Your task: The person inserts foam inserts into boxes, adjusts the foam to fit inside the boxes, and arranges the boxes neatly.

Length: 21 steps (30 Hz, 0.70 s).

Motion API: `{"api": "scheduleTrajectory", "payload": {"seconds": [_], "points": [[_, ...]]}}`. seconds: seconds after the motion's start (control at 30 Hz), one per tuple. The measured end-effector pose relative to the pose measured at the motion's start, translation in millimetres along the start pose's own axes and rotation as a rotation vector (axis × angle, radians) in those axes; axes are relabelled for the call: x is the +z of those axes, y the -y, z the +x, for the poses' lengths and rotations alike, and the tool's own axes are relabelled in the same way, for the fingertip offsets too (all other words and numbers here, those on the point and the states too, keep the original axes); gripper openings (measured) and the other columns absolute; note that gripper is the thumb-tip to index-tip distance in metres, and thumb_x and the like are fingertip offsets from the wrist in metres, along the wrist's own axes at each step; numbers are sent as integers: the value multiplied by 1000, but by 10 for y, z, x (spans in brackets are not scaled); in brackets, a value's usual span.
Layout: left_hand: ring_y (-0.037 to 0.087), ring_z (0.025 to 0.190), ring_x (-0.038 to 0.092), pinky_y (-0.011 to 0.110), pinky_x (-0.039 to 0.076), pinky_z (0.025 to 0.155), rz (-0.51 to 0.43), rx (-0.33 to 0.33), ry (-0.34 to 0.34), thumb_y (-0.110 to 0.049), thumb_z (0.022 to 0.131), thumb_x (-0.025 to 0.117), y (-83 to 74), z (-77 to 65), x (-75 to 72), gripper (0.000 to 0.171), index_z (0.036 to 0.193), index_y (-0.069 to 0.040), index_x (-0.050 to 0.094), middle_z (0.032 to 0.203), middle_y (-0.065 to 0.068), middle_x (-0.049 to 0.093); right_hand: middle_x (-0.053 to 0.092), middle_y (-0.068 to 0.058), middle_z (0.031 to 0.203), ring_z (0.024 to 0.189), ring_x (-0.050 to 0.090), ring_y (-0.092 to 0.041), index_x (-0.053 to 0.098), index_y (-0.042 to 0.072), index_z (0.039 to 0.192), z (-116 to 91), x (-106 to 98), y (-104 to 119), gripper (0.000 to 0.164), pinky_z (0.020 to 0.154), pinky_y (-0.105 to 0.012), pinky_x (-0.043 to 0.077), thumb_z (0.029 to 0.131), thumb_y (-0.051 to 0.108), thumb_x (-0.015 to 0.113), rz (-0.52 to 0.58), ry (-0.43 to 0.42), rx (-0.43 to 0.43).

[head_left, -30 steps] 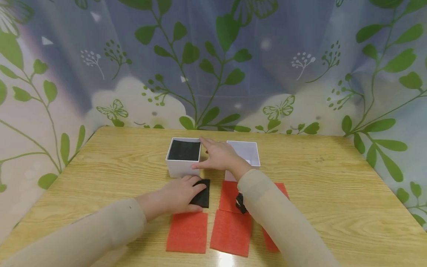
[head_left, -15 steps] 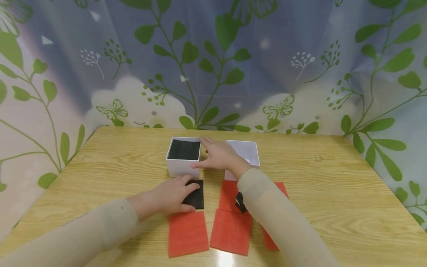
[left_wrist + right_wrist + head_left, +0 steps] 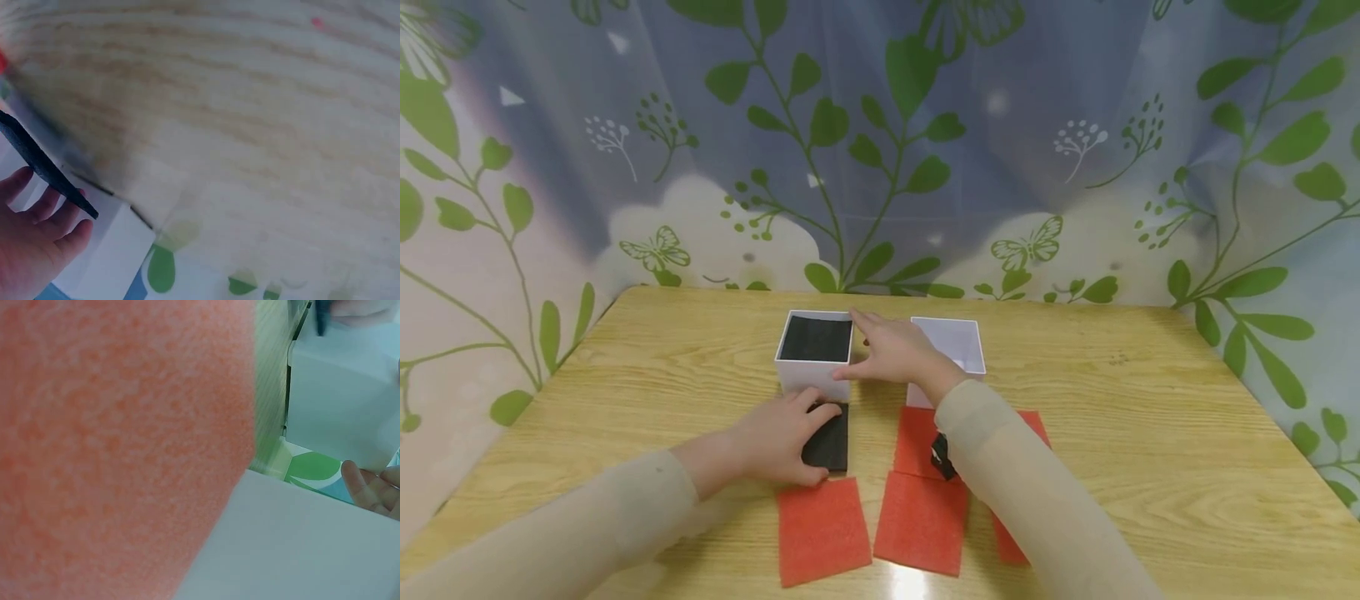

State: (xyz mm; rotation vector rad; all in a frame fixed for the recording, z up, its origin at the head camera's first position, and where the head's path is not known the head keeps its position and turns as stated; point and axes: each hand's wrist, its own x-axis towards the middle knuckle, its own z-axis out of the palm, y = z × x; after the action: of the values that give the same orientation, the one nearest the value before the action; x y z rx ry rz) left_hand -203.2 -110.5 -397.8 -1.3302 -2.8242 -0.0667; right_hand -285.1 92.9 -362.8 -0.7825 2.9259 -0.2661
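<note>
My head view faces forward and down; my closer left and right wrist views share a white box (image 3: pixel 119 250), lower left, upper right.

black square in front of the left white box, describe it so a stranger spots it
On the wooden table, find the left white box in the head view. The black square is just on its near side. It is black, unlike the red squares nearby, and outside the box, unlike the black piece within.

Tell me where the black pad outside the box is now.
In the head view, slightly left of centre: the black pad is in the left hand, between the left box and the leftmost red pad.
</note>
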Motion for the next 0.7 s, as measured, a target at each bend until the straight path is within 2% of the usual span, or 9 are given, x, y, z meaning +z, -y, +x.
{"api": "scheduleTrajectory", "payload": {"seconds": [0.1,0.4,0.57,0.7], "points": [[27,105,51,42,45,89,11,11,-24,-49,73,67,17,-11,-53,70,126,-5,54,121,11,49,24,-4,152,132,35,-23,16,13,151,-8,-3,-16,106,104,-41,32,73,76,53,-6,-5,4],[27,112,49,44,42,94,26,45,-28,-52,75,67,42,-65,-202,73,132,-10,50,130,9,45,25,-4,152,132,35,-23,18,14,150,-6,18,-43,107,103,-40,34,72,77,53,-3,-12,0],[28,118,45,46,39,98,59,112,-97,-51,74,68,65,-105,-297,74,132,-10,51,131,10,45,26,-5,151,133,35,-23,18,13,150,1,21,-24,108,103,-40,34,71,78,52,2,-15,-8],[29,118,46,49,39,96,90,142,-149,-49,73,70,97,-131,-391,74,133,-10,50,131,12,45,27,-6,151,130,39,-22,17,14,150,-2,12,-10,103,102,-40,35,75,72,54,-1,-12,-4]]}}
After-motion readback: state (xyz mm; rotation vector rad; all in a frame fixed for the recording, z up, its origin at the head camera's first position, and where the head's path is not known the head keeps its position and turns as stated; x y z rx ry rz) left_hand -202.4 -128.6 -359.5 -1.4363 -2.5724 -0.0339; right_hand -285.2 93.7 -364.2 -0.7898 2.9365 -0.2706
